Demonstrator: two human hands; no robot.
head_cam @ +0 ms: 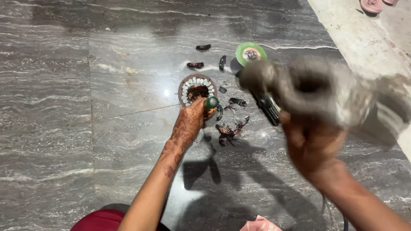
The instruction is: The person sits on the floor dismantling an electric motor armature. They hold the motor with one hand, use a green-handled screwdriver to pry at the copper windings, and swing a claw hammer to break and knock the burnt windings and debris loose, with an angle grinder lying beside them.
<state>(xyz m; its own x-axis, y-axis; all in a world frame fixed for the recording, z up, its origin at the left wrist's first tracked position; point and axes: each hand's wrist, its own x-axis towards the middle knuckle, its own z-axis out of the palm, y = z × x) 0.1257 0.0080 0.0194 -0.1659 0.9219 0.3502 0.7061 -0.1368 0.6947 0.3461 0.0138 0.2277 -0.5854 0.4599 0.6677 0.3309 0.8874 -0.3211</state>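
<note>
Presently the left hand (191, 121), patterned with dark henna, is closed around a green-handled tool (211, 102), probably a screwdriver, whose tip end meets the round motor stator (197, 90) lying flat on the grey marble floor (64, 128). The stator shows a ring of white inserts around a core of copper-coloured winding; the hand's knuckles cover its lower right edge.

Right hand (312, 143): raised close to the camera, fingers wrapped around the grip of a grey power tool (317, 87), heavily motion-blurred. Its exact type cannot be told for certain; a green disc (251, 53) sits at its far end, consistent with an angle grinder. The blurred body blocks the view of the floor behind it to the right of the stator.

Around the stator: dark scraps (231, 130) of torn winding and insulation lie just below and to the right, in a loose cluster. Further small dark pieces (203, 47) lie beyond the stator, well apart from one another. Shadows of both arms fall on the floor toward the person.

Lower edge: a red garment (100, 220) beside the left forearm, and a pink patterned object (259, 224) partly cut off. Top right: a pink sandal (371, 5) on a paler strip of floor.
</note>
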